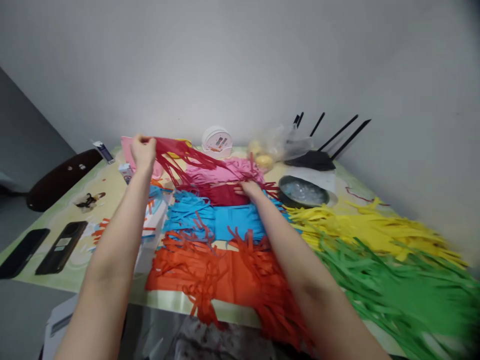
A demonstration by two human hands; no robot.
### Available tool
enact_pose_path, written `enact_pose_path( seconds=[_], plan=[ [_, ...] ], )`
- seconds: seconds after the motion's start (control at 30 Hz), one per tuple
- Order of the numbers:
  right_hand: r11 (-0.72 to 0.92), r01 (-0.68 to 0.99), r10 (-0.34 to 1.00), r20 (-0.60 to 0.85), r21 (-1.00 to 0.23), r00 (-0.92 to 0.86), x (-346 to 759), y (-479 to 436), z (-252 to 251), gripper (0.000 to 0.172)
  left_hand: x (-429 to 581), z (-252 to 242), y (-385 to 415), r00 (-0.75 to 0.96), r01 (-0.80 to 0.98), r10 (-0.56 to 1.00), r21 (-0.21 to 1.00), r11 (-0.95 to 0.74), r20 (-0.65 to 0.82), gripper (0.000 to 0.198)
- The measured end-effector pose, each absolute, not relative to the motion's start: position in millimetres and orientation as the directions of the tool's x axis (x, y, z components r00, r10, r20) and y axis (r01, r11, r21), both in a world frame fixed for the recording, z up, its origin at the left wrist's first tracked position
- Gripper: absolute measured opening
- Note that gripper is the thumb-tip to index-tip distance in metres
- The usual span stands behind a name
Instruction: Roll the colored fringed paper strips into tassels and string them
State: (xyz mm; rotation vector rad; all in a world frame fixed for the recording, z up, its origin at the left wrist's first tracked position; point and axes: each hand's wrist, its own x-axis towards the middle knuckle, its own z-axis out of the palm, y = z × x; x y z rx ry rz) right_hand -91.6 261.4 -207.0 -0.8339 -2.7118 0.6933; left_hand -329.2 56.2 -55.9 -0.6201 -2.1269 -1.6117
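Note:
My left hand (144, 151) is raised at the back left, its fingers pinched on the edge of a dark red fringed sheet (168, 146). The cut strips of that sheet hang down and trail to the right. My right hand (249, 190) lies on a dark red fringed stack (221, 195) on the table, fingers stretched out. Whether the raised sheet joins this stack I cannot tell. Behind it is a pink fringed pile (221, 171). Nearer me are a blue fringed pile (232, 222) and an orange-red one (232, 275), partly behind my right arm.
Yellow (375, 230) and green fringed piles (405, 295) cover the right side. A dark bowl (303, 192) sits behind the yellow pile, near a black router with antennas (313, 160). Two phones (62, 247) lie at left. A white-pink round case (217, 141) stands by the wall.

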Motion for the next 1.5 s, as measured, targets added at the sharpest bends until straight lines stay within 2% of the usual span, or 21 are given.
enact_pose_path(
  seconds=[0.07, 0.13, 0.2, 0.27, 0.37, 0.4, 0.43, 0.5, 0.57, 0.67, 0.77, 0.9, 1.03, 1.13, 1.23, 1.37, 1.5],
  plan=[
    [0.671, 0.464, 0.602, 0.06, -0.578, -0.796, -84.4, 259.0, -201.7, 0.036, -333.3, -25.5, 37.1, -0.793, 0.592, -0.023, 0.778, 0.209, 0.609, 0.016],
    [0.644, 0.459, 0.612, 0.052, -0.611, -0.789, -73.3, 252.5, -192.1, 0.032, -319.3, -6.9, 16.0, -0.709, 0.68, -0.065, 0.705, 0.201, 0.702, 0.015],
    [0.642, 0.436, 0.615, 0.084, -0.631, -0.784, -57.9, 237.3, -177.8, 0.024, -286.9, -6.6, -3.7, -0.601, 0.792, 0.027, 0.59, 0.16, 0.799, 0.011],
    [0.658, 0.402, 0.619, 0.154, -0.637, -0.77, -39.1, 210.0, -161.0, 0.025, -243.2, -24.1, -18.5, -0.533, 0.846, 0.147, 0.52, 0.117, 0.833, 0.011],
    [0.739, 0.276, 0.584, 0.381, -0.615, -0.717, -12.0, 149.8, -141.0, 0.034, -177.6, -68.4, -30.5, -0.437, 0.899, 0.309, 0.418, 0.131, 0.844, 0.011],
    [0.829, 0.15, 0.481, 0.551, -0.539, -0.682, -5.4, 128.8, -137.9, 0.04, -159.0, -83.6, -32.6, -0.428, 0.903, 0.378, 0.408, 0.137, 0.821, 0.011],
    [0.896, 0.06, 0.368, 0.662, -0.439, -0.653, -0.5, 109.8, -137.0, 0.047, -142.4, -97.6, -34.4, -0.425, 0.903, 0.444, 0.406, 0.144, 0.789, 0.01],
    [0.961, 0.021, 0.232, 0.759, -0.276, -0.609, 4.7, 82.9, -141.5, 0.058, -115.2, -120.0, -38.2, -0.413, 0.903, 0.58, 0.395, 0.165, 0.702, 0.009],
    [0.979, 0.084, 0.198, 0.768, -0.186, -0.61, 7.4, 74.2, -151.1, 0.054, -96.2, -134.3, -43.8, -0.384, 0.915, 0.687, 0.357, 0.19, 0.617, 0.008],
    [0.981, 0.155, 0.193, 0.739, -0.121, -0.645, 17.0, 84.9, -163.1, 0.033, -83.5, -143.3, -55.3, -0.315, 0.945, 0.791, 0.25, 0.21, 0.525, 0.009],
    [0.986, 0.146, 0.161, 0.704, -0.081, -0.692, 36.9, 95.8, -159.6, 0.015, -86.6, -143.7, -65.7, -0.271, 0.961, 0.836, 0.183, 0.207, 0.477, 0.011],
    [0.986, 0.154, 0.16, 0.663, -0.067, -0.732, 62.0, 83.5, -136.2, 0.012, -94.4, -139.3, -70.2, -0.248, 0.964, 0.84, 0.212, 0.163, 0.482, 0.012],
    [0.98, 0.177, 0.188, 0.667, -0.086, -0.72, 66.9, 63.5, -122.7, 0.041, -89.2, -133.0, -69.8, -0.18, 0.977, 0.838, 0.19, 0.094, 0.515, 0.013],
    [0.991, 0.084, 0.128, 0.641, -0.099, -0.757, 63.6, 62.9, -128.4, 0.037, -83.7, -130.4, -71.4, -0.155, 0.978, 0.831, 0.202, 0.053, 0.534, 0.014],
    [0.973, 0.001, 0.138, 0.583, -0.23, -0.801, 65.2, 71.9, -135.9, 0.039, -85.4, -131.7, -73.0, -0.192, 0.946, 0.829, 0.325, 0.013, 0.525, 0.023],
    [0.894, -0.001, 0.253, 0.506, -0.448, -0.824, 73.6, 81.8, -131.7, 0.045, -96.2, -135.3, -69.8, -0.288, 0.796, 0.866, 0.605, -0.021, 0.408, 0.042],
    [0.778, 0.042, 0.364, 0.396, -0.627, -0.843, 77.1, 87.1, -122.6, 0.04, -103.3, -136.1, -62.7, -0.384, 0.634, 0.86, 0.773, -0.018, 0.335, 0.029]
  ],
)
